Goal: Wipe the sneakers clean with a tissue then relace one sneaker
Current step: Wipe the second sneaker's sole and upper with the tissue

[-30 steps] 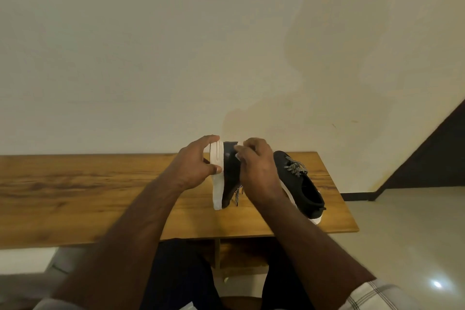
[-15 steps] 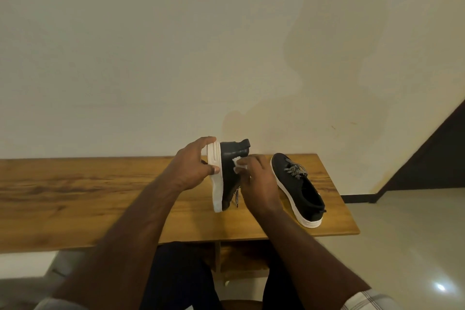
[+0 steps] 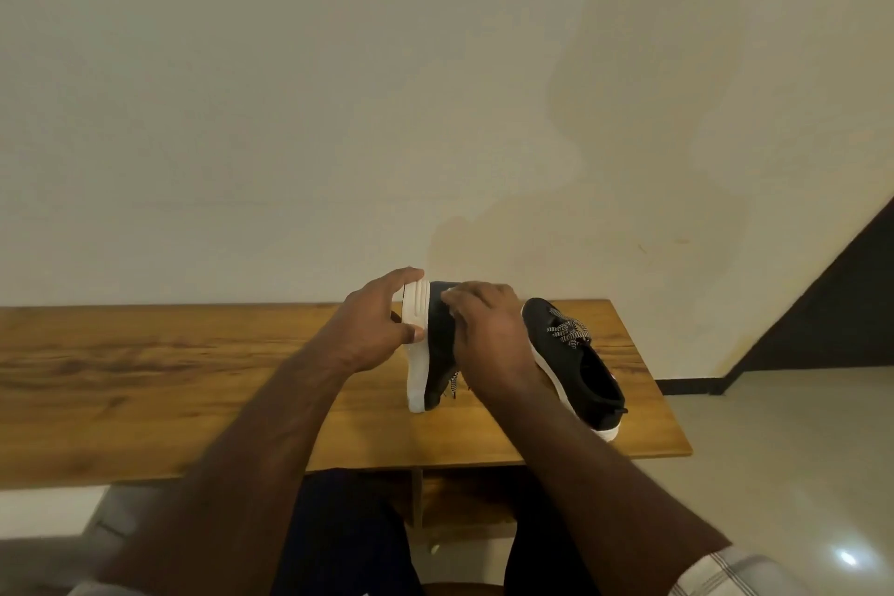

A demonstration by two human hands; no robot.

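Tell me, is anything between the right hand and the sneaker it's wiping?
Only a bit of white tissue at the fingertips. The right hand lies against the black upper of the upturned sneaker, which the left hand grips by its white sole. The second sneaker lies apart, to the right.

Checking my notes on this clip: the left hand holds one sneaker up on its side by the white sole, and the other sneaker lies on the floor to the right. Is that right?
Not quite. The head view shows the other sneaker lying on the wooden table, not on the floor. The rest holds: the left hand holds one sneaker on its side by the white sole.
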